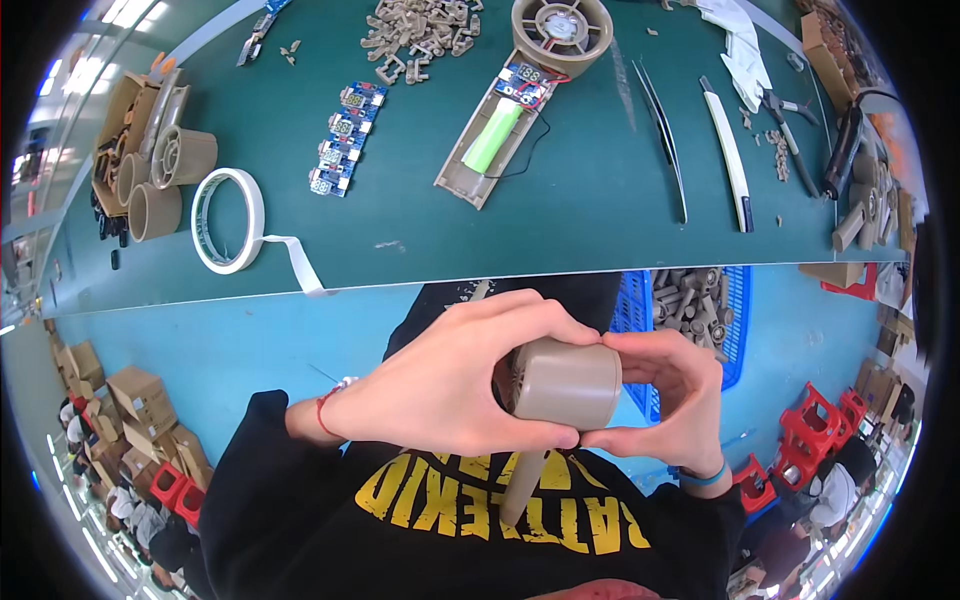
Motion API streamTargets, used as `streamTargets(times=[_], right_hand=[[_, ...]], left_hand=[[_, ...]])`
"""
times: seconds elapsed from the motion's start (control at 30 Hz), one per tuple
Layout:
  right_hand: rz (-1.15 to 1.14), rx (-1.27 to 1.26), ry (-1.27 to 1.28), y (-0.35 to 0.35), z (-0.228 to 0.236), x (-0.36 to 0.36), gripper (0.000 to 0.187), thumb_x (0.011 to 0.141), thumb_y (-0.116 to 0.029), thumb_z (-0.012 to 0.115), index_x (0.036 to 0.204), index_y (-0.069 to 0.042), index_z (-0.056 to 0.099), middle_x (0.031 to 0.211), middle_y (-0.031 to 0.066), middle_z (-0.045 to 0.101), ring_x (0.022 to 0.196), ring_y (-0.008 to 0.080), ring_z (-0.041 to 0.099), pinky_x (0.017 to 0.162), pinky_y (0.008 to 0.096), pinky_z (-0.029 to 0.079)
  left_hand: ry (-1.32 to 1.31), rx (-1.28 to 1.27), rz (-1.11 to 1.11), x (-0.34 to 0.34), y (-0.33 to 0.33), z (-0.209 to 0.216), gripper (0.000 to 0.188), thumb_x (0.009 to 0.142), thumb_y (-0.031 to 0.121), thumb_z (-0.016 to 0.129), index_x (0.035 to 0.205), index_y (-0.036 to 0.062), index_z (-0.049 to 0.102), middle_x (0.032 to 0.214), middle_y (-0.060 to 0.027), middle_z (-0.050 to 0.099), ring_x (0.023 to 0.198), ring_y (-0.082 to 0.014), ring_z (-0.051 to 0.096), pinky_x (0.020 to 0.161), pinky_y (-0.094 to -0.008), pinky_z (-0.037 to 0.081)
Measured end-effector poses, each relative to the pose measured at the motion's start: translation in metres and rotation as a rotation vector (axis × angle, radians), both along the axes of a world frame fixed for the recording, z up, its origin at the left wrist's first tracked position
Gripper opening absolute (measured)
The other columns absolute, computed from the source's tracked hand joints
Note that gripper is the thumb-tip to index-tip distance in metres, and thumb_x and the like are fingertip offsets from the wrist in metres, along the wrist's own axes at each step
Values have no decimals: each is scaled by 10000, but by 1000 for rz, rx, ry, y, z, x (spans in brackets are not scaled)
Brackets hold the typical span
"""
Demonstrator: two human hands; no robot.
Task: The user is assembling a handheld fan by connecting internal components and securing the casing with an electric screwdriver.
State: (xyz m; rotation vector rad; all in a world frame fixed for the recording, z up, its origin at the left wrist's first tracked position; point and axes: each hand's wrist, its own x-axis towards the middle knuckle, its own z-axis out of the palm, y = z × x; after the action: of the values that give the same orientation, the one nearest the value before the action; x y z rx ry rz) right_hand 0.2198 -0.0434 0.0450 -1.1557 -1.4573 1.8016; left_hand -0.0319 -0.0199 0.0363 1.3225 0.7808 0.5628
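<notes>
Left hand [455, 375] clamps round the tan casing [570, 385]; right hand [685, 405] grips its right rim between finger and thumb tips. Casing sits over the lap, short of the bench [420, 225]. Stem [521, 488] shows below; cannot tell if joined. Step in hand: probably fitting or checking that rim. Next move likely wants even pressure.

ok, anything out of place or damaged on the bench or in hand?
Two untidy spots: the white tape roll has a loose strip trailing to the bench's near edge, not wound up; small tan plastic scraps lie scattered beside the pliers. The held tan fan housing shows no visible damage.
</notes>
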Motion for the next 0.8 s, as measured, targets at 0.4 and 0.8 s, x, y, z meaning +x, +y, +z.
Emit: streamTargets(times=[0.4, 0.8], right_hand=[[-69, 40, -4, -13, -11, -9, 700, 636, -72, 946, 1242, 28, 609, 1211, 168, 668, 1087, 252, 686, 971, 385, 563], [33, 436, -54, -9, -24, -5, 528, 633, -62, 910, 1091, 21, 659, 1037, 160, 691, 883, 232, 686, 719, 300, 570]], left_hand=[[42, 132, -38, 2, -6, -9, 625, 735, 178, 886, 1262, 48, 577, 1143, -89, 573, 1045, -228, 609, 803, -324, 549], [22, 158, -54, -2, -13, -10, 686, 631, 193, 948, 1224, 22, 649, 1084, -96, 667, 929, -236, 646, 798, -331, 525]])
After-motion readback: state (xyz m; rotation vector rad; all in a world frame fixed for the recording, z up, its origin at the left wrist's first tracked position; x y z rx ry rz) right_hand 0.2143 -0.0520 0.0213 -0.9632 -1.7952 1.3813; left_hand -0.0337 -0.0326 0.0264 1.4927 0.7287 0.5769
